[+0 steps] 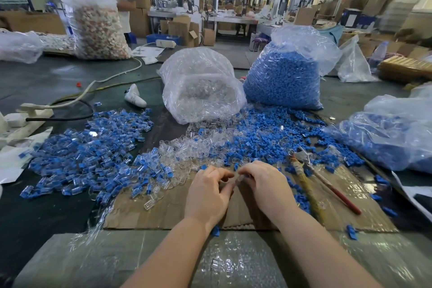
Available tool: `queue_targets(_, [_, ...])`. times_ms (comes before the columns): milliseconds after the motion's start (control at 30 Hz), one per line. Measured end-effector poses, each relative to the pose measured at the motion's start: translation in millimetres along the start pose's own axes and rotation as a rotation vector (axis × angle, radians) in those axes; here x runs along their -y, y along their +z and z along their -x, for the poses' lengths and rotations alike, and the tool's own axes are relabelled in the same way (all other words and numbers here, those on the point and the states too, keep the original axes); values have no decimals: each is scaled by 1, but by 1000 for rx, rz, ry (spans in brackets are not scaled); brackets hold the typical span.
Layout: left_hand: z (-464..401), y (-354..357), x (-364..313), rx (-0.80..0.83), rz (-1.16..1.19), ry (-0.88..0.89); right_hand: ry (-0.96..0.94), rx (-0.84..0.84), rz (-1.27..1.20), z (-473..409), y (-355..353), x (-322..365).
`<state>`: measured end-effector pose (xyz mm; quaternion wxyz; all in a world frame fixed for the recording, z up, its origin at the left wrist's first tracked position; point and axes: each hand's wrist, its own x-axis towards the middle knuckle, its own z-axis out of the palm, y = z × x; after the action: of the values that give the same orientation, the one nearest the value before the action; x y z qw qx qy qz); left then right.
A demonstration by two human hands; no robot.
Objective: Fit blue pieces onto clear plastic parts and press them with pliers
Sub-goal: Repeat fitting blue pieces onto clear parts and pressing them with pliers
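Both hands meet: right hand (264, 182) pinches a clear plastic part (240, 179), left hand (208, 192) curled alongside it, contents unclear. Pliers (320, 180) lie just right, handles toward the person.

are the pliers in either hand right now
No, the pliers lie on the cardboard to the right of both hands, while the right hand pinches a small clear part.
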<state>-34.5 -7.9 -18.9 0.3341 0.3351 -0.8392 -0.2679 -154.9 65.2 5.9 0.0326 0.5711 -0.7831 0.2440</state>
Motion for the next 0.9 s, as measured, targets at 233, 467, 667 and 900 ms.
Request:
queue_targets(233, [1,-5,-5,51,268,-108,18,-2,-148,7,-1,10])
queue_targets(467, [0,-7,-4,27,296,-133,9,-9,-256,9,-3,15])
queue_targets(667, [-1,-7,-3,1,240,-142,93,-77,-46,5,-7,6])
queue_targets(900, [0,-5,-4,-29,254,-142,93,47,181,5,-1,14])
